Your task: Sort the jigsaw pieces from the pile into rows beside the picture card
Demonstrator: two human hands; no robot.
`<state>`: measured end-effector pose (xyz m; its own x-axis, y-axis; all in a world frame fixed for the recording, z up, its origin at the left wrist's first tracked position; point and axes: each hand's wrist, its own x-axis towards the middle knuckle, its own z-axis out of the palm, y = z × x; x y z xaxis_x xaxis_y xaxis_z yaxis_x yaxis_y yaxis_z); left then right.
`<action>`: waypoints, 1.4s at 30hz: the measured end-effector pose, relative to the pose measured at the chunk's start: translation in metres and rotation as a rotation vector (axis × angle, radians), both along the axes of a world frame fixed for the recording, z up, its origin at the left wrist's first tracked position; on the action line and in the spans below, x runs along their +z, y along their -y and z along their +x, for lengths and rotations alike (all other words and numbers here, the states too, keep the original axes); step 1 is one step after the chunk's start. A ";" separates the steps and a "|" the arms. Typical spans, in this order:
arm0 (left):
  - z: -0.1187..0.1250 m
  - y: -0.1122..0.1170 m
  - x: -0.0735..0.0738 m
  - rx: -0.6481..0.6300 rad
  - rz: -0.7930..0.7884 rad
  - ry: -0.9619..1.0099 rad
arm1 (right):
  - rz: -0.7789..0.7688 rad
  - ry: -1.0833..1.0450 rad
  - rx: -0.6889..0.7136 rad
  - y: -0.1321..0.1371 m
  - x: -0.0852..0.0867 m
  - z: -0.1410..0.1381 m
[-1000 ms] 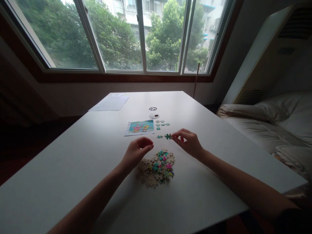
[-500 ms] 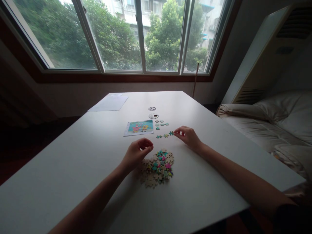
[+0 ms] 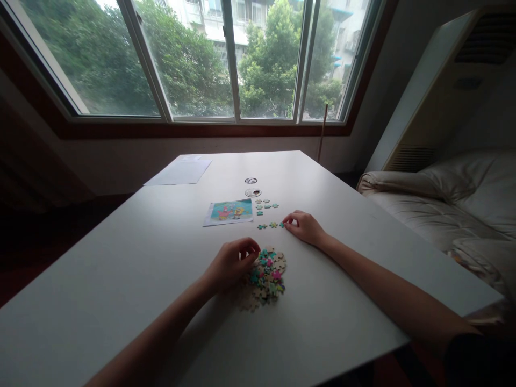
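Note:
My right hand (image 3: 305,228) pinches a small teal puzzle piece (image 3: 281,224) at the right end of a short row on the white table. Two other pieces, one of them yellowish (image 3: 273,225), lie to its left in that row. Behind them is a small group of teal pieces (image 3: 266,206). My left hand (image 3: 234,262) hangs at the left of a heap of mixed puzzle pieces (image 3: 268,274), fingers curled, with a small gap between thumb and index finger. It covers part of the heap, and no piece shows in it.
A printed cartoon picture (image 3: 229,211) lies left of the sorted pieces. Two round discs (image 3: 252,193) lie farther back on the table (image 3: 133,258), and a paper sheet (image 3: 179,172) at its far left corner. A pale sofa (image 3: 419,199) stands at the right, beyond the table's edge.
My right hand has lowered its piece into line with the row and drawn slightly nearer. My left hand has shifted right and down to the heap, its thumb and index finger parting a little.

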<state>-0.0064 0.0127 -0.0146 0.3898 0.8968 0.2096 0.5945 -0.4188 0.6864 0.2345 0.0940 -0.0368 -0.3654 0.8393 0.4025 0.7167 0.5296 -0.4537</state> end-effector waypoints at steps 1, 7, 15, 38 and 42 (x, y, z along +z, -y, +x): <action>0.001 0.001 0.000 -0.009 -0.004 -0.005 | -0.003 0.007 -0.003 0.000 0.000 -0.001; 0.001 0.001 0.001 -0.009 -0.004 -0.005 | -0.008 0.019 -0.027 -0.001 0.001 -0.003; -0.002 -0.001 0.001 0.035 0.062 -0.034 | 0.033 -0.006 0.001 0.005 0.004 -0.004; 0.001 0.007 0.009 -0.075 0.013 -0.017 | 0.125 -0.098 0.514 0.057 0.029 -0.020; 0.004 0.009 0.012 -0.097 0.030 0.001 | 0.430 0.057 0.557 0.064 0.033 -0.025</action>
<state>-0.0026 0.0034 -0.0023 0.4745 0.8480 0.2360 0.5495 -0.4948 0.6732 0.2092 0.0299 -0.0043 -0.7251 0.2921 0.6236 0.3031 0.9485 -0.0920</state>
